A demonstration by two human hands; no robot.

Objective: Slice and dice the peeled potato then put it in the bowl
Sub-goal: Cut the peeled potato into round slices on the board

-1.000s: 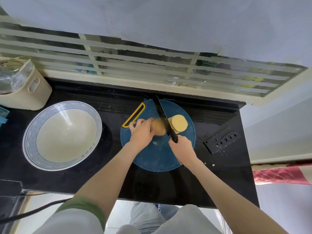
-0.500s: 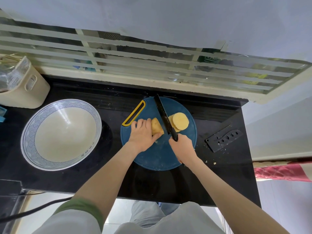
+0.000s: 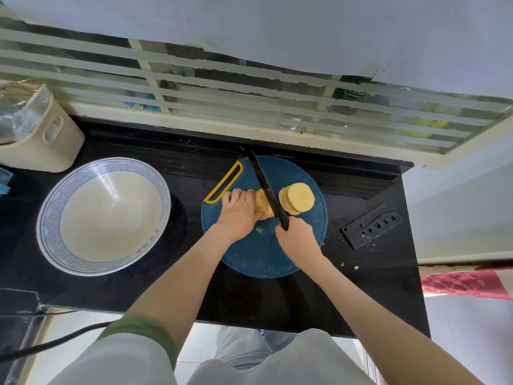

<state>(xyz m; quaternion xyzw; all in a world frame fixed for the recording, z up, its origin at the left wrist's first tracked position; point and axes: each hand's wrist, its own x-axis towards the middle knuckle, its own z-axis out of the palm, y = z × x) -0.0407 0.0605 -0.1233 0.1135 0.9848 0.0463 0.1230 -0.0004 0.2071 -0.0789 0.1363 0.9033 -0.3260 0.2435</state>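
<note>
The left hand (image 3: 237, 211) is curled over the uncut end of the potato (image 3: 261, 205), fingers bent and thumb tucked low on the near side. This pins the stub to the board and keeps the fingertips back from the edge. The right hand (image 3: 295, 237) is wrapped tight round the black handle of the knife (image 3: 263, 182), whose blade runs away from the body across the stub's right-hand face, placed to take another round off. Whether the edge has already bitten in, I cannot tell from this angle.

Just right of the blade, the cut slices (image 3: 298, 200) lean in a short overlapping stack, pushed aside so the cutting line is free. All of this sits on the round blue cutting board (image 3: 258, 254) on the black desk (image 3: 194, 295). The bowl (image 3: 50, 218) waits to the left, well apart and with no potato in it, so dicing and transfer are not yet done. The knife sheath (image 3: 372, 230) lies off to the right.

Against a second ago, the stub is shorter and the stack has gained slices. Since half a second ago, the blade has shifted left from the gap onto the stub.
</note>
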